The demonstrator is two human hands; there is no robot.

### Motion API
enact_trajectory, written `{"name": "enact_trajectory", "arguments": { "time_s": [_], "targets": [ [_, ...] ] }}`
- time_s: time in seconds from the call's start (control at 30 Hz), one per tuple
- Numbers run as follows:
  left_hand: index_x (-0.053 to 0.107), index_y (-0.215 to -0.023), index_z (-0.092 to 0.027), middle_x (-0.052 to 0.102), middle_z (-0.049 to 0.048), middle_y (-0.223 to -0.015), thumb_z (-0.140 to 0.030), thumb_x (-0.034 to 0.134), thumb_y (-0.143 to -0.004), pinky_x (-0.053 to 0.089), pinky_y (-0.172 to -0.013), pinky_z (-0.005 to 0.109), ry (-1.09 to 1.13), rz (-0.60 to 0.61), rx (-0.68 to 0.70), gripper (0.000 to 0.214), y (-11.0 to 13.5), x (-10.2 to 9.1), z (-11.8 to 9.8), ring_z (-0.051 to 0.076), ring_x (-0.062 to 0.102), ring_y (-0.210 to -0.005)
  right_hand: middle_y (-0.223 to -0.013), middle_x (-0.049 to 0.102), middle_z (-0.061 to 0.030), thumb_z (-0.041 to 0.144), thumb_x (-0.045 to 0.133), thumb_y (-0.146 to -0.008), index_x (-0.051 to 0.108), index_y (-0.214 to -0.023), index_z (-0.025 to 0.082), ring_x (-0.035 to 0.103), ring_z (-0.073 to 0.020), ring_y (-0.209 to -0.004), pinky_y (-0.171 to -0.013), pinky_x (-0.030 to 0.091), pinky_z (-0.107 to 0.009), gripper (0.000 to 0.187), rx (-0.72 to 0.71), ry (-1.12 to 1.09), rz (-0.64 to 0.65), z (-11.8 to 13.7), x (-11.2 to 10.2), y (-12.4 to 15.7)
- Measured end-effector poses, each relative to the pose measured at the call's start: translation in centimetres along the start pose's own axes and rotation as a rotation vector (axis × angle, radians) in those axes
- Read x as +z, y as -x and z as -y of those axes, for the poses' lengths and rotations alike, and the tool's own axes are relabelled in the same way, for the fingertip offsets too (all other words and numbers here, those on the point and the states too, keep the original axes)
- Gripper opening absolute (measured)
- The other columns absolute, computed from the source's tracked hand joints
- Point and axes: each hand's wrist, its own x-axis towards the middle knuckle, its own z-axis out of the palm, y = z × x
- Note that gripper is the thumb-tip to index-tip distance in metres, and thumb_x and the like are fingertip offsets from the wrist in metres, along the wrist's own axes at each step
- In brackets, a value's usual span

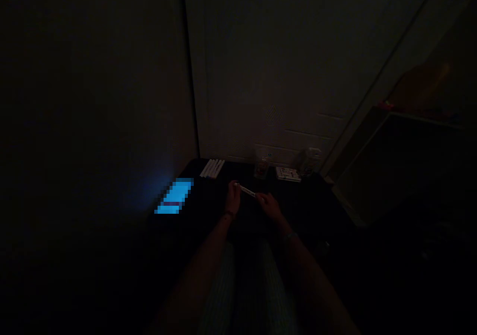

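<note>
Over the dark table, a slim white marker [247, 191] with dark print along its side spans the gap between my hands. My left hand [233, 199] is closed round its far-left end. The fingers of my right hand [269, 206] are closed on the opposite end, to the lower right. Dim light hides fine detail of the fingertips. Beyond my left hand, several similar white markers [212, 168] lie side by side in a slanted row.
A brightly lit, blurred-out screen [174, 196] lies at the table's left. Along the back wall stand a clear container [262, 167], a flat pack of white printed pieces [288, 174] and a whitish box [311, 161]. The dark table [305, 206] meets walls behind and left.
</note>
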Motion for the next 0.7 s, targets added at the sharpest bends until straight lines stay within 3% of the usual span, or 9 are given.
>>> {"name": "enact_trajectory", "arguments": {
  "time_s": [0.1, 0.27, 0.4, 0.53, 0.7],
  "targets": [
    [0.043, -0.100, -0.020, 0.054, 0.0023, -0.089, -0.039, 0.028, -0.082, 0.040, -0.069, 0.020, 0.011, -0.035, 0.021, 0.030, -0.2, 0.1, 0.2, 0.009, 0.051, -0.077, -0.090, 0.060, 0.0022, 0.044, 0.040, -0.078, 0.059, -0.095, 0.028, 0.052, -0.0143, -0.084, -0.081, 0.037, -0.031, 0.030, 0.065, -0.132, -0.058, 0.1, -0.1, -0.1],
    [0.045, -0.095, -0.020, 0.055, 0.0019, -0.084, -0.037, 0.033, -0.080, 0.040, -0.065, 0.020, -0.029, 0.014, 0.010, 0.026, -0.2, 0.2, 0.3, 0.010, 0.052, -0.072, -0.086, 0.059, -0.0007, 0.047, 0.041, -0.075, 0.057, -0.092, 0.020, 0.053, -0.0144, -0.078, -0.069, 0.041, -0.024, 0.035, 0.150, -0.333, -0.179, 0.8, -0.6, -0.3],
    [0.045, -0.093, -0.020, 0.056, 0.0015, -0.083, -0.037, 0.034, -0.079, 0.040, -0.064, 0.020, -0.033, 0.017, 0.005, 0.025, -0.2, 0.3, 0.4, 0.009, 0.053, -0.073, -0.080, 0.058, -0.0015, 0.047, 0.042, -0.073, 0.056, -0.087, 0.018, 0.052, -0.0145, -0.073, -0.064, 0.041, -0.023, 0.036, 0.179, -0.380, -0.237, 0.8, -0.8, -0.2],
    [0.044, -0.094, -0.020, 0.054, -0.0029, -0.066, -0.041, 0.030, -0.080, 0.039, -0.057, 0.019, -0.044, 0.030, 0.009, 0.029, -0.5, 0.5, 0.9, 0.008, 0.050, -0.058, -0.078, 0.057, -0.0010, 0.048, 0.041, -0.074, 0.055, -0.087, 0.018, 0.051, -0.0144, -0.071, -0.062, 0.041, -0.023, 0.035, 0.190, -0.371, -0.252, 0.2, -0.6, -0.2],
    [0.050, -0.088, -0.019, 0.055, -0.0021, -0.065, -0.043, 0.028, -0.080, 0.038, -0.059, 0.019, -0.076, 0.048, 0.082, 0.033, -0.6, 0.6, 1.0, 0.008, 0.051, -0.061, -0.076, 0.057, -0.0006, 0.048, 0.039, -0.075, 0.054, -0.088, 0.018, 0.051, -0.0141, -0.071, -0.063, 0.041, -0.023, 0.036, 0.206, -0.354, -0.286, -0.3, -0.6, -0.4]
  ]
}}
